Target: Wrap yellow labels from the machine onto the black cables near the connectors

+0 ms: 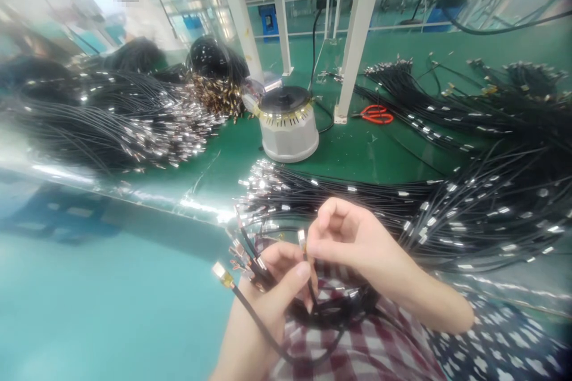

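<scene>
At lower centre, one cable (pixel 305 257) is pinched by the left hand (pixel 279 286); at its connector (pixel 301 238), the right hand (pixel 353 238) is pressed together.

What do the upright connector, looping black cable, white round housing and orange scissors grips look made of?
Upright connector: probably metal, silvery with a glint.
Looping black cable: likely rubber or soft plastic, smooth, bending evenly.
White round housing: probably moulded plastic, satin, with faceted sides.
Orange scissors grips: plastic or plastic coating, evenly coloured; I can't tell which.
</scene>
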Demonstrator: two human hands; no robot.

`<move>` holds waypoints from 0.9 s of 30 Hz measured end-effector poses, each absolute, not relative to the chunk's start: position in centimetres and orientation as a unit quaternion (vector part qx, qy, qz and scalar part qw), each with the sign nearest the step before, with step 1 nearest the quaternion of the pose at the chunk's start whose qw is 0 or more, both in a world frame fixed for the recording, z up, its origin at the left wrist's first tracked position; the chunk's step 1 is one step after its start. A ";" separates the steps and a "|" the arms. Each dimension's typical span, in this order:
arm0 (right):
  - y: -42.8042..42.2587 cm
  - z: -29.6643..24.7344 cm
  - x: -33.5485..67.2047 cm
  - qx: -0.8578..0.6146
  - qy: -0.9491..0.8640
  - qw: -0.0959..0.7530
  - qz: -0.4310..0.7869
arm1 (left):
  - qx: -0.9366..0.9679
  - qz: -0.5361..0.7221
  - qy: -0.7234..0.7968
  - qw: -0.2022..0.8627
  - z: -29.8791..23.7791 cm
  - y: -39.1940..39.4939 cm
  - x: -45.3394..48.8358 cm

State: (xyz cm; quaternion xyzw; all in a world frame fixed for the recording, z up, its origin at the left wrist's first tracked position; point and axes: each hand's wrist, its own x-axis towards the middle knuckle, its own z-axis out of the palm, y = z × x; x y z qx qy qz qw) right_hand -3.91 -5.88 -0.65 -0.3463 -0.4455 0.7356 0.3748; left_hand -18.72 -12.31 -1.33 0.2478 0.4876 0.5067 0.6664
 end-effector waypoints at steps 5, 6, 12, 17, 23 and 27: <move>-5.9 -0.5 -4.0 -0.354 -0.447 0.378 0.729 | 0.260 0.504 0.488 0.664 -1.5 -12.3 -18.8; -5.9 -0.4 -4.0 -0.355 -0.447 0.379 0.729 | 0.258 0.506 0.487 0.663 -1.5 -12.4 -18.8; -6.1 -0.3 -4.0 -0.366 -0.443 0.380 0.725 | 0.248 0.512 0.482 0.667 -1.2 -12.4 -18.7; -6.1 -0.6 -4.1 -0.363 -0.450 0.385 0.719 | 0.249 0.512 0.483 0.665 -1.1 -12.3 -18.6; -6.3 -0.4 -4.3 -0.381 -0.455 0.385 0.706 | 0.264 0.508 0.493 0.655 -1.1 -12.6 -18.6; -6.5 -0.3 -4.5 -0.392 -0.443 0.377 0.713 | 0.294 0.500 0.499 0.643 -1.3 -12.6 -18.7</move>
